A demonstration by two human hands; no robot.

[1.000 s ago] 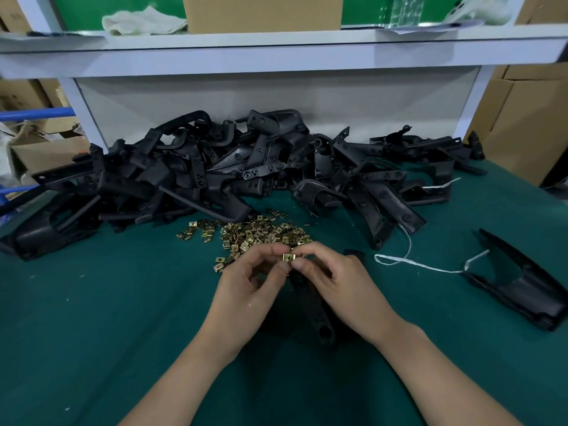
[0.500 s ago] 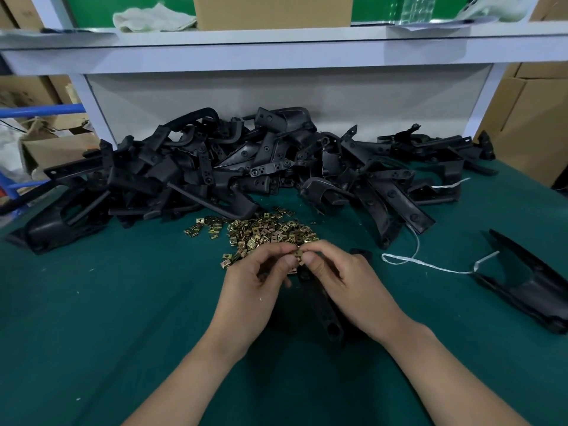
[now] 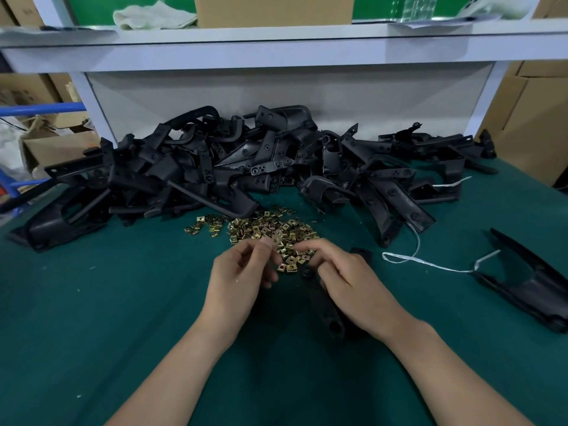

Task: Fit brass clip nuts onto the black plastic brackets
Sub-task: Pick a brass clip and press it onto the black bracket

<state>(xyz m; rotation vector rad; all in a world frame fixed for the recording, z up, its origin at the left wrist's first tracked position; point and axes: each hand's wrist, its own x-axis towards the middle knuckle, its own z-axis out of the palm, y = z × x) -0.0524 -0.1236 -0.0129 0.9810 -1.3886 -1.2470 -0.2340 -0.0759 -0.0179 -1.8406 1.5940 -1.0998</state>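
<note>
The left hand pinches a brass nut at the near edge of the heap of nuts lying loose on the desk. A little apart from it, the right hand grips a black bracket. What the cardboard box on the shelf holds is hidden.

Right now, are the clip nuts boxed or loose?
Loose: the brass clip nuts lie scattered in a heap on the green mat, with no container round them.
</note>
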